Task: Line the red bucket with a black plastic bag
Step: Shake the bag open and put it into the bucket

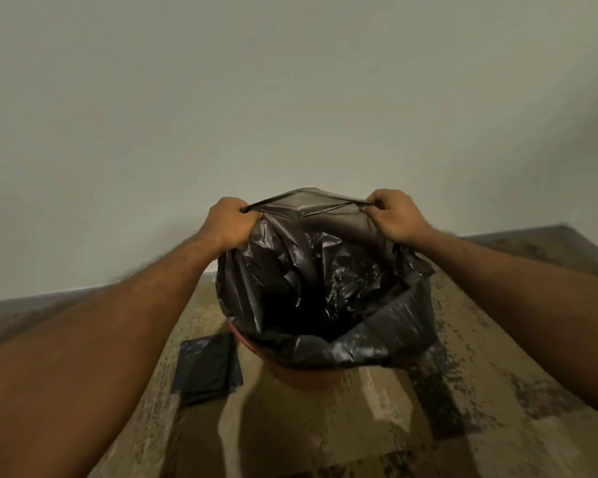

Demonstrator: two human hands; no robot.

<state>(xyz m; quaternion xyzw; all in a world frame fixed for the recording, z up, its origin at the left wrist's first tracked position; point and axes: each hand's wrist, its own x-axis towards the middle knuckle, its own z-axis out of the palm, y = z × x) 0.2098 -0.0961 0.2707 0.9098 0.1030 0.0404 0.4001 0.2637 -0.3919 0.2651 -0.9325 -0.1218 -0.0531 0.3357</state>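
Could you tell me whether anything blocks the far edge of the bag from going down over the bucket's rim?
Nothing visible does. Both hands, left hand and right hand, hold the black bag's far edge above the red bucket.

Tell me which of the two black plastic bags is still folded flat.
The folded bag on the floor, left of the red bucket. The other bag is opened inside the bucket, both hands holding its far edge.

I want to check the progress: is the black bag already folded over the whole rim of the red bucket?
Not fully. The black bag drapes over the near rim of the red bucket, while both hands hold its far edge up.
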